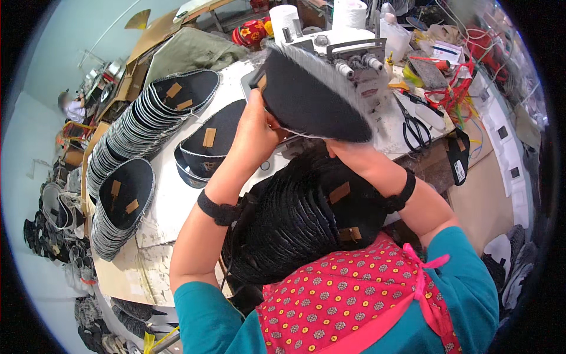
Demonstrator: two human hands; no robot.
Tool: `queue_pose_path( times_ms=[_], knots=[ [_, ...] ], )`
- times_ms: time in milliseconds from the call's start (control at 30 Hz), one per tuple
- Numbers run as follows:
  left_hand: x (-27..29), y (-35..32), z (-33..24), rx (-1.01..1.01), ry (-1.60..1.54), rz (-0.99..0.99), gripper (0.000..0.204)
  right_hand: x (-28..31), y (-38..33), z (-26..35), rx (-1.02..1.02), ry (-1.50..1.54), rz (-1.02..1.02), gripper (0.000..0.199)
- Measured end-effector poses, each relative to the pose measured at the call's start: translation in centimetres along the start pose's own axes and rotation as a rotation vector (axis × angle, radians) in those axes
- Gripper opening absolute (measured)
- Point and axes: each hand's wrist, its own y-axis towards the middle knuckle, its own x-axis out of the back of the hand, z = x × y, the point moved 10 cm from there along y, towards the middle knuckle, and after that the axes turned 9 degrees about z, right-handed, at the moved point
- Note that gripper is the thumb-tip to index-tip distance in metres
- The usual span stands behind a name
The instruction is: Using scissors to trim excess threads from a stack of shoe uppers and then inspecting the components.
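Observation:
A black fabric piece [312, 97] with a pale fuzzy edge is tilted up in front of me, blurred along its upper side. My left hand [259, 125] is closed on its left edge, thumb on the near face, beside a small brown tab. Under the lower right edge, my right hand [348, 150] grips it too, its fingers mostly hidden behind the fabric. Just beyond is a sewing machine [359, 74]. Below my hands, a thick stack of black pieces [283, 224] with brown tabs rests against my patterned red apron [336, 295].
Left on the white table [162, 206] stand a long stack of light-edged black pieces [132, 133], a shorter stack [124, 200] and a few loose pieces [206, 141]. Black scissors [415, 131] lie right of the machine, near red cord [457, 88]. White thread cones [349, 15] stand behind.

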Motion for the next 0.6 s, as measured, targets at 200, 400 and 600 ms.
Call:
queue_pose_path(
  times_ms=[200,400,600],
  knots=[
    [1.8,-1.2,6.2,0.222,-0.745,-0.027,0.011,1.1,-3.3,0.8,0.443,-0.218,-0.116,0.025],
    [4.1,-0.5,7.0,0.072,-0.856,-0.266,0.031,-0.6,-4.6,1.4,0.631,-0.288,-0.051,0.027],
    [5.6,1.2,8.6,0.021,-0.768,-0.234,0.028,-1.4,-3.5,2.0,0.74,-0.535,-0.264,0.023]
  ],
)
